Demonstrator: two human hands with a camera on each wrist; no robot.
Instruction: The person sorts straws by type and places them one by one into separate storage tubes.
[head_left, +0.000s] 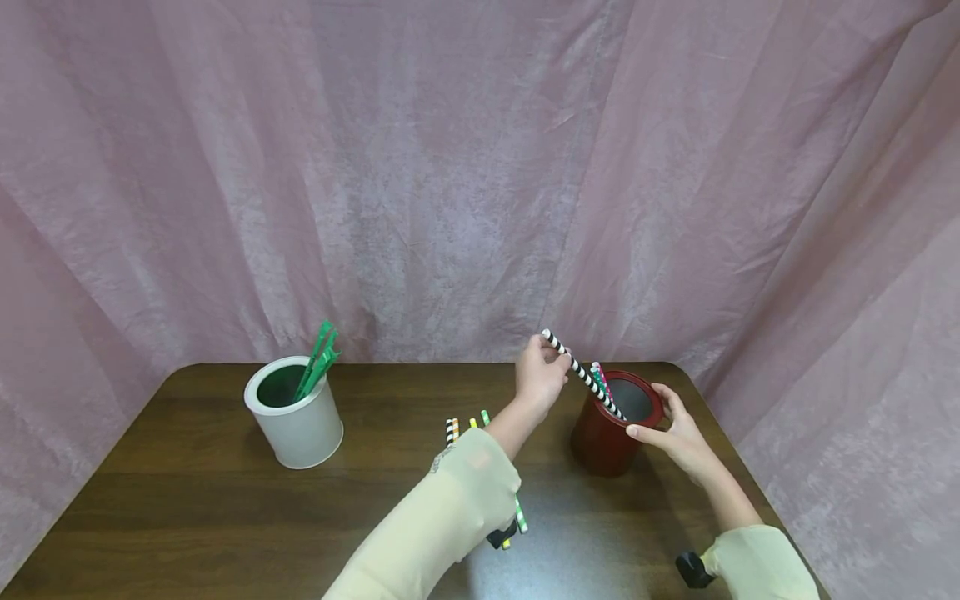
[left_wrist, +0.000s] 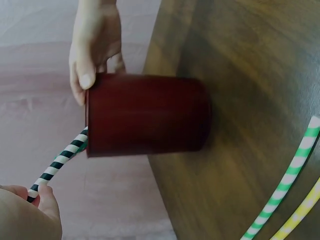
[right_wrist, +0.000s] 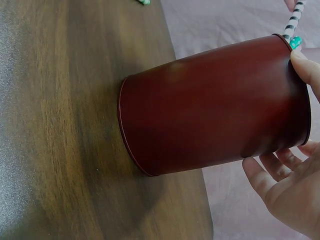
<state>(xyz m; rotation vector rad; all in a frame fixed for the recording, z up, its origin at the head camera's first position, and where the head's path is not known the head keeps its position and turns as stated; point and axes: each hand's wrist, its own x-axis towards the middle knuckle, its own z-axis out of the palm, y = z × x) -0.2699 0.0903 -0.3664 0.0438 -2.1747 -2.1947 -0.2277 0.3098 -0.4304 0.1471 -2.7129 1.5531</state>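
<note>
My left hand (head_left: 538,377) pinches a black-and-white striped straw (head_left: 581,372) near its upper end. The straw slants down to the right, its lower end inside the mouth of a dark red round container (head_left: 606,442). My right hand (head_left: 681,437) holds that container by its right side, thumb at the near rim and fingers round the far side. In the right wrist view the fingertips (right_wrist: 252,167) touch its wall. Beside the striped straw, the tops of a green and a pink patterned straw (head_left: 597,372) lean at the container's left rim.
A white round container (head_left: 300,433) stands at the left of the brown table (head_left: 187,500), with green sticks (head_left: 318,364) leaning in it. Several striped straws, among them a green-and-white straw (left_wrist: 287,182) and a yellow-and-white straw (left_wrist: 302,212), lie mid-table, partly hidden by my left sleeve. Pink curtains (head_left: 450,167) hang behind.
</note>
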